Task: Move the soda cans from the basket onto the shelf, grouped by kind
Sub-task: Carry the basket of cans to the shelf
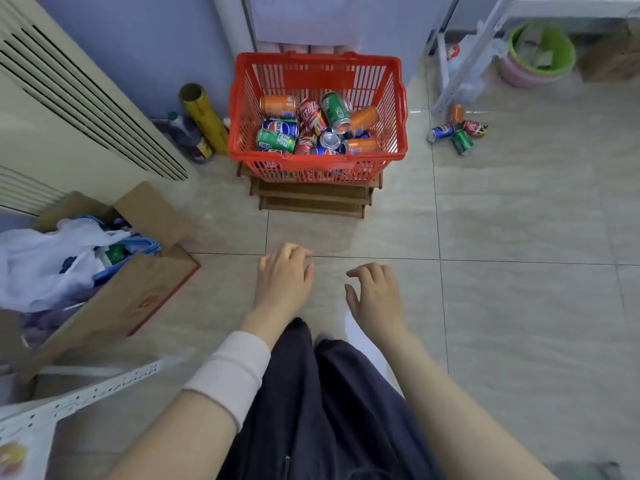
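Note:
A red plastic basket point(398, 109) stands on a small wooden stool ahead of me. It holds several soda cans lying mixed: orange cans point(277, 106), green cans point(335, 110), red cans point(311, 116) and blue cans point(280, 128). A white metal shelf point(485, 46) stands at the upper right. My left hand point(284, 275) and my right hand point(375, 292) hover over the floor well short of the basket, fingers loosely curled, holding nothing.
Several cans point(457, 131) lie on the floor by the shelf's foot. An open cardboard box point(138, 289) with bags sits at left, an air conditioner unit point(69, 126) behind it. A green bucket point(540, 53) stands under the shelf. A gold tube point(204, 116) leans beside the basket.

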A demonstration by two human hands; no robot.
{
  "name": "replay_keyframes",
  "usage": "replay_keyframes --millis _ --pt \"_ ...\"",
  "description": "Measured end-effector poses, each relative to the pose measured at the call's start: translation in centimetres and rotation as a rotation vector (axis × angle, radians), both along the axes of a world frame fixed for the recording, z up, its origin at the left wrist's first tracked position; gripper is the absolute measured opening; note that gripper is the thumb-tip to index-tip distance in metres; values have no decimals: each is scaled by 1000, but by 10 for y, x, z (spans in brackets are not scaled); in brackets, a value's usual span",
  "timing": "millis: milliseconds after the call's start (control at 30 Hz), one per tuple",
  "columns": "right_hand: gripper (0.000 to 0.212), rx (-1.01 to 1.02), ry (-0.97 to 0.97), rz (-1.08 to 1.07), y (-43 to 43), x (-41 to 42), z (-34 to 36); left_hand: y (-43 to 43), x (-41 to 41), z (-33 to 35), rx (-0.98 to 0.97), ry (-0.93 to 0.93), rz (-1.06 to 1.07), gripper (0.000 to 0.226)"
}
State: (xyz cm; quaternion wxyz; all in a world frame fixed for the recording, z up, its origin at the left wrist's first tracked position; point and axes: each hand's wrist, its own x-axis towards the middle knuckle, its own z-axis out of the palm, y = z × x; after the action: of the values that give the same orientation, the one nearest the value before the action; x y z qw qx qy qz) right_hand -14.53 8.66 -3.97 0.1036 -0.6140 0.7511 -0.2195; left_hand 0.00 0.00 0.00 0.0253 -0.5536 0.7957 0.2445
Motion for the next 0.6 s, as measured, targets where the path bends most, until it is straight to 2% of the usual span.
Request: replay_keyframes --millis 233,433,600 --pt "28 6 52 -33 -4 -5 -8 -15 4 -12 14 -38 64 28" --pt "28 62 3 -76 -61 -16 -3 -68 -4 -8 14 -14 68 28" --pt "19 121 20 -82 -123 -33 7 -130 -13 -2 3 29 69 26"
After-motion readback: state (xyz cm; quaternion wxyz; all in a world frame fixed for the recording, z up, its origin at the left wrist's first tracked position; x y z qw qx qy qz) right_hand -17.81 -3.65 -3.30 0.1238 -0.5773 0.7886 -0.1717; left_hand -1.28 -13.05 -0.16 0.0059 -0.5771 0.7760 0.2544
